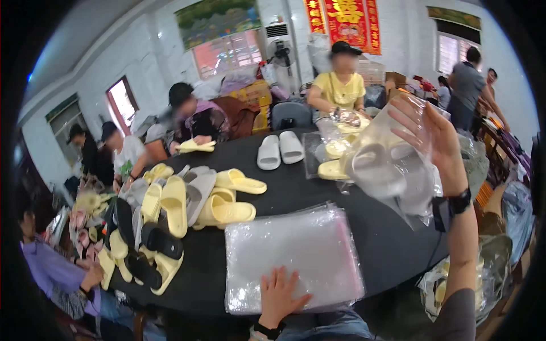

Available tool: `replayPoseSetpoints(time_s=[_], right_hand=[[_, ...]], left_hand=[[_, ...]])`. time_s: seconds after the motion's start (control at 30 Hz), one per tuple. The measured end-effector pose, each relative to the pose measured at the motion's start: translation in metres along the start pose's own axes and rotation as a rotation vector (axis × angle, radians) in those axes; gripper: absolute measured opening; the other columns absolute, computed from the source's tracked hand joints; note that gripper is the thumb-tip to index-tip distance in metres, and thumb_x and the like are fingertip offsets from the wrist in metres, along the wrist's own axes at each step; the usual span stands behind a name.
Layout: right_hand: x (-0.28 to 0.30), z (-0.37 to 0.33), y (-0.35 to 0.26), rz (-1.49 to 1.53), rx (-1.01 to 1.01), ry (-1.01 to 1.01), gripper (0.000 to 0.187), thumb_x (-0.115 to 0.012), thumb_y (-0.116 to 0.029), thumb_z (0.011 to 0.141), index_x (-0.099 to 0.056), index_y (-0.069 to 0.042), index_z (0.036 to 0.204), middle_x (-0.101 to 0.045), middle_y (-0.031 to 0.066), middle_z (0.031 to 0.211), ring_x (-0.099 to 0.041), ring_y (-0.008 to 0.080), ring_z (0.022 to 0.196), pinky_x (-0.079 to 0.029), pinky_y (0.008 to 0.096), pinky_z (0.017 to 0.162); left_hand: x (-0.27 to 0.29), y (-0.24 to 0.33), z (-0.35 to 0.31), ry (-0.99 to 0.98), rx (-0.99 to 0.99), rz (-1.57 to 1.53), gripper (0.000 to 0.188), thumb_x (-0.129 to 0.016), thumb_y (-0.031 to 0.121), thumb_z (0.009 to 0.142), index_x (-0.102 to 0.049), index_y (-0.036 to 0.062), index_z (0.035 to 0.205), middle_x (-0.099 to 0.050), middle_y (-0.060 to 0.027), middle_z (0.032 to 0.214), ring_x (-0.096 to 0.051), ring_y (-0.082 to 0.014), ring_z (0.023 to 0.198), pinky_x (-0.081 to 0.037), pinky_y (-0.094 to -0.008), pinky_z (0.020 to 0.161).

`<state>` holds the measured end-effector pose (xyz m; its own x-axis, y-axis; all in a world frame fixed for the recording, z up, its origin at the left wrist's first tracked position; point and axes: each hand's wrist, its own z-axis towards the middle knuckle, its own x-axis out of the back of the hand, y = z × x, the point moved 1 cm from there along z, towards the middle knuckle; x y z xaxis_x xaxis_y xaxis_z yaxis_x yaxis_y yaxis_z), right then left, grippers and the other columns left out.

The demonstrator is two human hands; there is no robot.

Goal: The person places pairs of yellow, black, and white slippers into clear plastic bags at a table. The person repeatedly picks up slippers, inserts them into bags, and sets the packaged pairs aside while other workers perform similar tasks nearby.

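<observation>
Slippers (pixel 372 167), grey and rounded, sit in the thin clear bag (pixel 414 215) your right hand (pixel 441 136) grasps; your left hand (pixel 281 298) lies spread on glossy plastic sleeves (pixel 287 244).

left hand (pixel 278 298): flat on stacked clear bags (pixel 290 241) | right hand (pixel 442 142): raised, holding bagged grey slippers (pixel 376 171)
</observation>
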<state>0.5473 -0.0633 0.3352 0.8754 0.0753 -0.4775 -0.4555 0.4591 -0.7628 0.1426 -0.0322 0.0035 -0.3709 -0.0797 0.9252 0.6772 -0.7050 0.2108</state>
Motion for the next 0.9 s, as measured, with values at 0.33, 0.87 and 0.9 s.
replayPoseSetpoints(time_s=[0.33,0.87,0.9], right_hand=[[0.0,-0.006,0.125,-0.166,-0.545,-0.155,0.054,-0.033,-0.038,0.106,-0.051,0.005,0.135,-0.065,0.024,0.119,-0.069,0.0339,0.101,-0.056,0.0475,0.09],[-0.142,-0.109,0.089,-1.302,1.055,0.25,0.011,-0.077,-0.005,0.066,-0.069,-0.005,0.073,-0.058,0.0004,0.058,-0.045,0.0132,0.049,-0.03,0.0291,0.05],[-0.148,-0.112,0.088,-1.311,0.997,0.185,0.011,-0.079,-0.007,0.063,-0.07,-0.006,0.069,-0.057,-0.0006,0.057,-0.042,0.0123,0.045,-0.028,0.0287,0.048]], left_hand=[[0.016,0.004,0.004,-0.131,0.008,0.057,0.078,-0.056,0.073,0.081,-0.058,0.0165,0.135,-0.05,-0.017,0.142,-0.048,-0.0396,0.13,-0.03,-0.0613,0.109],[-0.007,-0.002,-0.005,-0.194,0.154,-0.215,0.076,-0.055,0.076,0.079,-0.058,0.023,0.135,-0.06,-0.0045,0.136,-0.055,-0.0282,0.125,-0.043,-0.0405,0.103],[-0.008,-0.001,-0.005,-0.167,0.131,-0.192,0.076,-0.056,0.076,0.079,-0.058,0.0236,0.134,-0.06,-0.0044,0.135,-0.055,-0.0283,0.124,-0.044,-0.0404,0.103]])
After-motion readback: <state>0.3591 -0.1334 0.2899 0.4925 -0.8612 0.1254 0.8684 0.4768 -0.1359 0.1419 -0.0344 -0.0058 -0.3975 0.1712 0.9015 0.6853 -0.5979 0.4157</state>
